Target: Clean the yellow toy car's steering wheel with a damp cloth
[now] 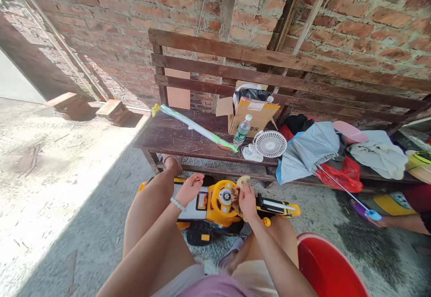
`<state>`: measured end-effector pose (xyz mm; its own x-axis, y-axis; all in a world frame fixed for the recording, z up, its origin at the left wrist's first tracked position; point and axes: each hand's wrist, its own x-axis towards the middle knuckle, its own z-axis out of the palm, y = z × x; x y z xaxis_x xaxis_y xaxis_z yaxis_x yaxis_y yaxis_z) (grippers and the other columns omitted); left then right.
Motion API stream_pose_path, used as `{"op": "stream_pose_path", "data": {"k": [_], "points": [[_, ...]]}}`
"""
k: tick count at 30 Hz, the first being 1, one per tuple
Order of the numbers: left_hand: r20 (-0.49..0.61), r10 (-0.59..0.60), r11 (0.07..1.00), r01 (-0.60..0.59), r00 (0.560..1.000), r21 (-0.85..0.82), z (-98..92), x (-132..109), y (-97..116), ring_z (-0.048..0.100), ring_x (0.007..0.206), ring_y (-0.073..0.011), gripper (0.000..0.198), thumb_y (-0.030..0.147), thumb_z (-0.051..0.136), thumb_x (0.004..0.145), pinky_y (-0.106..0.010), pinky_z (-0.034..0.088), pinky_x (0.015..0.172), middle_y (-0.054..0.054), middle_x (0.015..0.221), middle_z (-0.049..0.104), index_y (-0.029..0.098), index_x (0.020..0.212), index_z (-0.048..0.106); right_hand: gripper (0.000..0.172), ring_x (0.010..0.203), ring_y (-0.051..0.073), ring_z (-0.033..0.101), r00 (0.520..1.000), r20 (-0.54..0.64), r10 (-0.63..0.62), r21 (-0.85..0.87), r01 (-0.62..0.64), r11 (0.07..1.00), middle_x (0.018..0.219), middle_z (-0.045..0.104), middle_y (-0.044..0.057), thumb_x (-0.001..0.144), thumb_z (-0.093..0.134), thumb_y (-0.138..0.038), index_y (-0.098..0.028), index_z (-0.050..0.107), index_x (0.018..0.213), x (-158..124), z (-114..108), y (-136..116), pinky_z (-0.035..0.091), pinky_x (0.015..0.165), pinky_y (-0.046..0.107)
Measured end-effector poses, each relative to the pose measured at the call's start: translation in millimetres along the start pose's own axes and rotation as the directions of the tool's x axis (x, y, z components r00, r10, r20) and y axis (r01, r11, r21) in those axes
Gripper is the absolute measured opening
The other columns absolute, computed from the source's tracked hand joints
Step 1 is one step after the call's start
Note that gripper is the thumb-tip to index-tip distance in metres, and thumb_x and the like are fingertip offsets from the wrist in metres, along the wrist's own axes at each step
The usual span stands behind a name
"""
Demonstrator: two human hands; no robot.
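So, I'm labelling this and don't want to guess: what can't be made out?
All in the head view:
Part of the cloth: hidden by the right hand.
Most of the cardboard box's contents: hidden by black plastic.
Base of the red bucket: cut off by the bottom edge.
Most of the co-worker: cut off by the right edge.
Bottle's fine print: too small.

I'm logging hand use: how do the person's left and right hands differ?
The left hand shows no object held; the right hand grips what looks like a crumpled cloth. The left hand has a beaded bracelet at its wrist; the right hand has none. Both hands are ungloved and near the toy vehicle.
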<state>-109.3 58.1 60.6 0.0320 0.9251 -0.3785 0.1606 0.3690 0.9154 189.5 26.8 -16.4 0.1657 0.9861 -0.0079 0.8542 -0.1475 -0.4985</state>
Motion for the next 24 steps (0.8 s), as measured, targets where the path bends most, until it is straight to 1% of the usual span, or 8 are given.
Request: {"op": "stream_pose_path", "data": {"k": [2, 4, 6, 7, 11, 16, 20, 24], "points": [[-0.011, 0.011, 1.000, -0.011, 1.000, -0.010, -2.2, 0, 1, 0.078, 0.125, -0.0307, 0.036, 0.048, 0.070, 0.087, -0.040, 0.065, 0.098, -0.014, 0.133, 0.081, 0.024, 0.114, 0.075, 0.057, 0.143, 0.034, 0.059, 0.984, 0.092, -0.150, -0.047, 0.155, 0.987, 0.157, 0.065, 0.019, 0.108, 0.039, -0.023, -0.021, 0.065, 0.158, 16, 2, -27, 0.050, 0.120, 0.052], [-0.021, 0.037, 0.999, -0.038, 0.999, -0.021, -3.7, 0, 1, 0.078, 0.122, -0.0306, 0.038, 0.048, 0.070, 0.087, -0.041, 0.065, 0.099, -0.014, 0.131, 0.081, 0.023, 0.115, 0.075, 0.051, 0.154, 0.036, 0.050, 0.920, 0.288, -0.264, -0.123, 0.309, 0.943, 0.168, 0.058, 0.014, 0.110, 0.050, -0.032, -0.028, 0.066, 0.158, 30, 5, -51, 0.044, 0.125, 0.056], [-0.025, 0.055, 0.998, -0.055, 0.998, -0.022, -4.2, 2, 1, 0.079, 0.120, -0.0301, 0.038, 0.047, 0.070, 0.087, -0.043, 0.065, 0.100, -0.014, 0.130, 0.081, 0.022, 0.116, 0.075, 0.049, 0.156, 0.036, 0.046, 0.849, 0.445, -0.286, -0.184, 0.399, 0.898, 0.169, 0.057, 0.011, 0.110, 0.058, -0.043, -0.034, 0.065, 0.158, 41, 7, -65, 0.041, 0.126, 0.056], [-0.027, 0.055, 0.998, -0.056, 0.998, -0.018, -4.2, 2, 0, 0.079, 0.119, -0.0297, 0.038, 0.046, 0.069, 0.087, -0.043, 0.065, 0.102, -0.014, 0.130, 0.081, 0.022, 0.116, 0.075, 0.049, 0.154, 0.035, 0.049, 0.837, 0.478, -0.268, -0.211, 0.405, 0.889, 0.167, 0.059, 0.010, 0.111, 0.059, -0.048, -0.036, 0.064, 0.158, 45, 7, -67, 0.043, 0.124, 0.053], [-0.049, 0.049, 0.999, -0.049, 0.998, 0.013, -4.7, 5, -3, 0.078, 0.119, -0.0288, 0.036, 0.044, 0.066, 0.088, -0.044, 0.064, 0.104, -0.014, 0.128, 0.081, 0.022, 0.116, 0.074, 0.046, 0.131, 0.026, 0.068, 0.911, 0.401, -0.095, -0.287, 0.223, 0.932, 0.147, 0.070, 0.012, 0.118, 0.044, -0.051, -0.031, 0.063, 0.156, 52, 8, -48, 0.052, 0.107, 0.035], [-0.044, 0.084, 0.996, -0.083, 0.995, 0.016, -3.7, 4, -1, 0.079, 0.117, -0.0276, 0.034, 0.043, 0.064, 0.090, -0.042, 0.064, 0.101, -0.013, 0.126, 0.082, 0.022, 0.115, 0.074, 0.047, 0.116, 0.026, 0.078, 0.965, 0.248, 0.080, -0.211, -0.027, 0.977, 0.132, 0.080, 0.015, 0.119, 0.039, -0.046, -0.019, 0.064, 0.149, 33, 11, -13, 0.055, 0.098, 0.032], [-0.035, 0.131, 0.991, -0.130, 0.991, 0.014, -0.3, 1, 0, 0.080, 0.111, -0.0257, 0.031, 0.043, 0.066, 0.088, -0.039, 0.065, 0.094, -0.011, 0.122, 0.083, 0.023, 0.111, 0.075, 0.045, 0.117, 0.028, 0.080, 0.976, 0.180, 0.121, -0.140, -0.097, 0.985, 0.126, 0.083, 0.017, 0.118, 0.037, -0.042, -0.016, 0.066, 0.141, 16, 12, -3, 0.056, 0.099, 0.034], [-0.071, 0.151, 0.988, -0.153, 0.986, -0.020, -2.2, -3, -2, 0.080, 0.108, -0.0251, 0.030, 0.043, 0.068, 0.086, -0.037, 0.065, 0.090, -0.011, 0.119, 0.083, 0.022, 0.107, 0.074, 0.045, 0.112, 0.029, 0.082, 0.962, 0.174, 0.212, -0.178, -0.181, 0.967, 0.120, 0.084, 0.017, 0.118, 0.033, -0.036, -0.016, 0.067, 0.139, -2, 4, 3, 0.058, 0.094, 0.034]]}}
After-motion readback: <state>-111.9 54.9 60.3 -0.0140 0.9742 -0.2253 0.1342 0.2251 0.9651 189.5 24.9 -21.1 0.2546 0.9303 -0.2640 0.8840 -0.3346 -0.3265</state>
